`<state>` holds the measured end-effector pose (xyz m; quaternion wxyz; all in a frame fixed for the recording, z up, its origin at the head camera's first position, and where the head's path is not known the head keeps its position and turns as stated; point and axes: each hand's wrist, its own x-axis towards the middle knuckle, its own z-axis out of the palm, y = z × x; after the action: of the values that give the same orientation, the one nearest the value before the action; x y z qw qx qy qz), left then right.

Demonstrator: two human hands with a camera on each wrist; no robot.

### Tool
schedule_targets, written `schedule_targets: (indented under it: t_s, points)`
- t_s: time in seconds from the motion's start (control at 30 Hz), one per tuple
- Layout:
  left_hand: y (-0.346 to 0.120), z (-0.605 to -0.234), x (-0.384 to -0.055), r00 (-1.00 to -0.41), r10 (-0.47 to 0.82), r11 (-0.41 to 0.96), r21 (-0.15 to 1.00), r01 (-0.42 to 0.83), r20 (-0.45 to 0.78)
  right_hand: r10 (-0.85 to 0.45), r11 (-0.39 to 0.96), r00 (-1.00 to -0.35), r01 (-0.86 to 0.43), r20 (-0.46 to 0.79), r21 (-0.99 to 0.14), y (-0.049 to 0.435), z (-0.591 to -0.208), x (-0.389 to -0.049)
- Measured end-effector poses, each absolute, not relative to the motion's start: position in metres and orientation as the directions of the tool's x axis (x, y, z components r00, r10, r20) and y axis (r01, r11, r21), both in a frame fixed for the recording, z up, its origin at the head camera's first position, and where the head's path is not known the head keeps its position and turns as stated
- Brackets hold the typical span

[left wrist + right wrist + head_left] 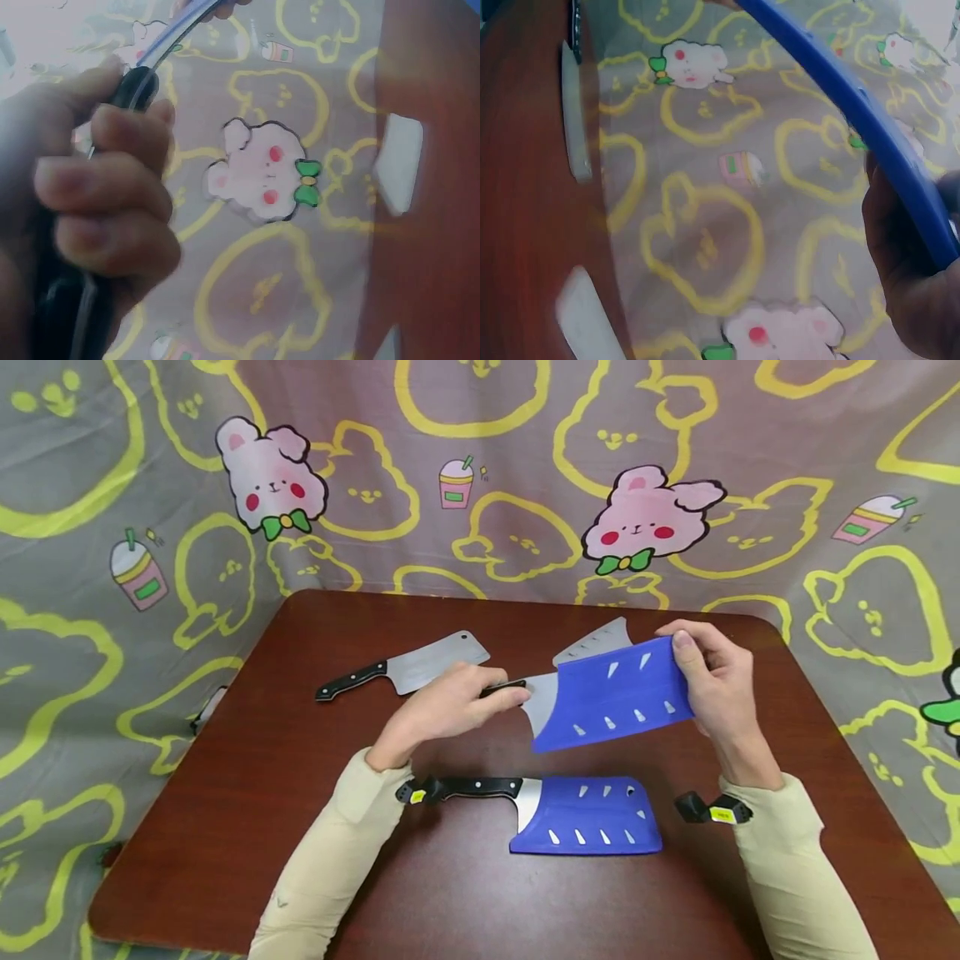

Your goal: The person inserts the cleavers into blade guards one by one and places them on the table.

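Note:
My left hand (457,700) grips the black handle (71,300) of a cleaver (541,697), fingers curled round it in the left wrist view. Most of the blade is hidden inside a blue slotted blade cover (611,693); a strip of metal shows near the handle. My right hand (720,689) pinches the far end of that cover (900,157), thumb on the near face. Both are held up above the table. Below them lies a second cleaver (480,787), its blade inside another blue cover (592,818), handle pointing left.
An uncovered cleaver (435,665) with a black handle lies at the back left of the brown table (225,827). A grey slotted blade cover (596,642) lies at the back right, partly hidden. Patterned cloth (517,443) hangs behind the table.

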<state>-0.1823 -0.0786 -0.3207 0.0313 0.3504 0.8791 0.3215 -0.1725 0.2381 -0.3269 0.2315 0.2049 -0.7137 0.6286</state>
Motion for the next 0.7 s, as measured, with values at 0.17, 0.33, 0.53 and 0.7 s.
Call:
schedule_targets:
  t_s: [0.17,0.33,0.53,0.7]
  points:
    - [-0.082,-0.322,-0.184,-0.759,0.636,0.55,0.609,0.571,0.138,-0.003,0.155,-0.834,-0.545,0.552,-0.824,0.228,-0.332,-0.173]
    - [-0.086,-0.324,-0.188,-0.763,0.641,0.547,0.645,0.533,0.087,-0.026,0.112,-0.86,-0.509,0.509,-0.854,0.226,-0.331,-0.173]
    - [-0.089,-0.334,-0.191,-0.754,0.656,0.546,0.689,0.477,0.002,-0.129,0.257,-0.919,-0.395,0.374,-0.882,0.232,-0.336,-0.173]
    - [-0.087,-0.347,-0.198,-0.714,0.699,0.537,0.681,0.498,-0.029,-0.155,0.445,-0.946,-0.324,0.284,-0.835,0.247,-0.349,-0.175]
